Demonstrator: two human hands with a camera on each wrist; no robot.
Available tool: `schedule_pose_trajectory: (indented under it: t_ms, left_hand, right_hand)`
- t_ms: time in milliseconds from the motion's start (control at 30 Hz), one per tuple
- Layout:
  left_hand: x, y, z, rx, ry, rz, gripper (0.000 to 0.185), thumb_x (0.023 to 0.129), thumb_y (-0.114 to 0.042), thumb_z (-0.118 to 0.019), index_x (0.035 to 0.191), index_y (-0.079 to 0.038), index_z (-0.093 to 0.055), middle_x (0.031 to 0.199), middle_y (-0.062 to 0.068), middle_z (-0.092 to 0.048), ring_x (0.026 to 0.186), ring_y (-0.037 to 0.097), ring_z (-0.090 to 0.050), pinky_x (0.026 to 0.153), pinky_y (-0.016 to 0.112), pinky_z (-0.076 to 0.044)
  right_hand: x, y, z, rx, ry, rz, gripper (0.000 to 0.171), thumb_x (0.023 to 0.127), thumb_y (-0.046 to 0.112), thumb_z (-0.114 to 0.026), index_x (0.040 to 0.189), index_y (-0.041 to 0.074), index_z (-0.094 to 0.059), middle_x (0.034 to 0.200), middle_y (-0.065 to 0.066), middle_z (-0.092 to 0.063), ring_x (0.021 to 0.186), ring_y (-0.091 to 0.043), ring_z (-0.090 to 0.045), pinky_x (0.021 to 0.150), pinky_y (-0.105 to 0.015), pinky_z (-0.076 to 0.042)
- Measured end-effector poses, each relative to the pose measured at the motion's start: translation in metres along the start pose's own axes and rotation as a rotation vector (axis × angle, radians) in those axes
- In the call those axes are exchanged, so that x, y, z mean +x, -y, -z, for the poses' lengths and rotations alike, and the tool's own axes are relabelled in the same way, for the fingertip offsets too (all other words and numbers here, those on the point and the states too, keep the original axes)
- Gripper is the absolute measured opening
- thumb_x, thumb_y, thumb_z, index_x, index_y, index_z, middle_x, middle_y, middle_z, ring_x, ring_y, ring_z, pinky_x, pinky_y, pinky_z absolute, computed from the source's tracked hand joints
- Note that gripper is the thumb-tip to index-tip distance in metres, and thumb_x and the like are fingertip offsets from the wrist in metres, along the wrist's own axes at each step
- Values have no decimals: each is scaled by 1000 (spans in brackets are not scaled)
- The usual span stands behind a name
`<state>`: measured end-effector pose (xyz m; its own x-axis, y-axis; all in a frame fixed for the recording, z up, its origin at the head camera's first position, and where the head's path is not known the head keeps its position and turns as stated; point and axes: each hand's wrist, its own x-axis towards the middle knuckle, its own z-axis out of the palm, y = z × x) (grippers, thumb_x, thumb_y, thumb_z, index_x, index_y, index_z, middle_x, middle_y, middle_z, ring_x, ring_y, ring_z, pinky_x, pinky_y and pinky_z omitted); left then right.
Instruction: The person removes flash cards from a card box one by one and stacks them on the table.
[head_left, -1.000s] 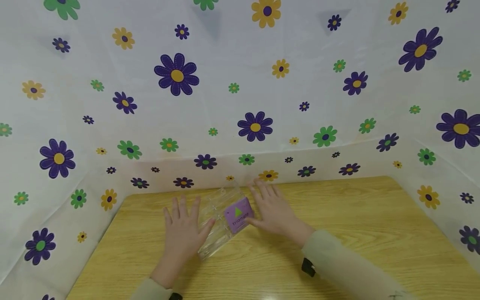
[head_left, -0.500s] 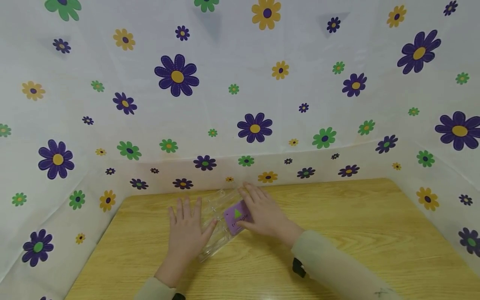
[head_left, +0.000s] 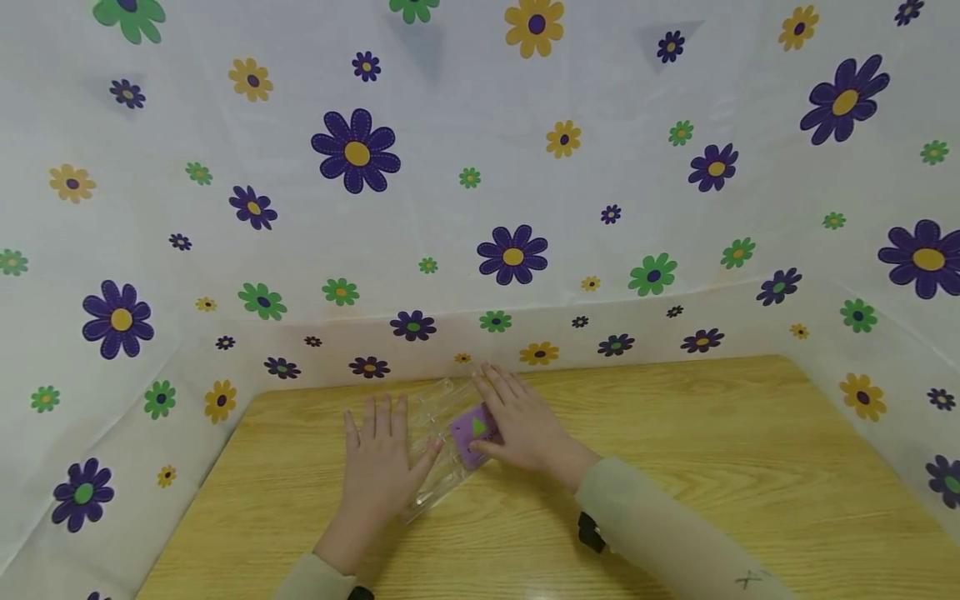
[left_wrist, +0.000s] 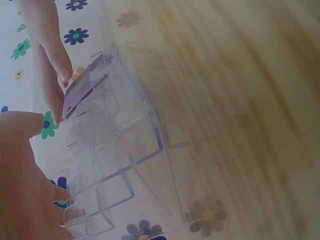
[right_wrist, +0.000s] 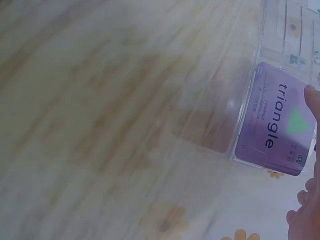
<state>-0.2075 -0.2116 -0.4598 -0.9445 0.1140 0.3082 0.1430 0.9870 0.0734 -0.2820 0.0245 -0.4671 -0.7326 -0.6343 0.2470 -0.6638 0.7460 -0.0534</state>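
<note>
A clear plastic tiered card holder [head_left: 433,492] stands at a slant on the table. A purple card [head_left: 467,433] sits in its right end; the right wrist view shows the word "triangle" and a green triangle on the card [right_wrist: 275,120]. My left hand [head_left: 381,471] is at the holder's left side, fingers fairly straight and thumb out toward it. My right hand [head_left: 528,429] is at the right end, fingers extended and thumb over the card's front, covering part of it. Whether either hand touches the holder [left_wrist: 125,165] I cannot tell.
The wood-grain table [head_left: 675,467] extends on both sides and in front of the holder. A white cloth [head_left: 420,208] printed with purple, green and yellow flowers rises behind the table and along both sides.
My right hand has moved left, onto the card's right side, and now hides more of it. My left hand has shifted slightly right. The holder has stayed nearly in place.
</note>
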Motion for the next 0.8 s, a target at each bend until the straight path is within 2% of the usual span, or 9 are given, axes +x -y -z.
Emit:
schedule_pose_trajectory:
  t_ms: [333,467,800]
  left_hand:
    - [2,-1,-2,-8,-10,-27,93,101,-62,-54,161,6,-35,165,34,-36,157,53,-29,126,75,-9]
    - [2,-4,-3,-14,10,-40,94,101,-63,-54,162,5,-32,167,33,-32,158,52,-26,127,74,-8]
    - [7,-12,-6,-10,25,-89,94,101,-65,-53,163,4,-32,167,31,-34,157,51,-30,127,73,-12]
  right_hand:
    - [1,-2,-2,2,4,11,105,99,67,-58,169,2,-15,177,-20,-16,164,-38,-20,133,-50,-21]
    - [0,-3,-1,10,-5,17,106,99,68,-58,169,0,-16,177,-21,-16,164,-39,-20,132,-51,-22]
    - [-4,-10,1,21,2,11,105,99,67,-57,169,0,-15,177,-22,-14,165,-39,-18,133,-50,-19]
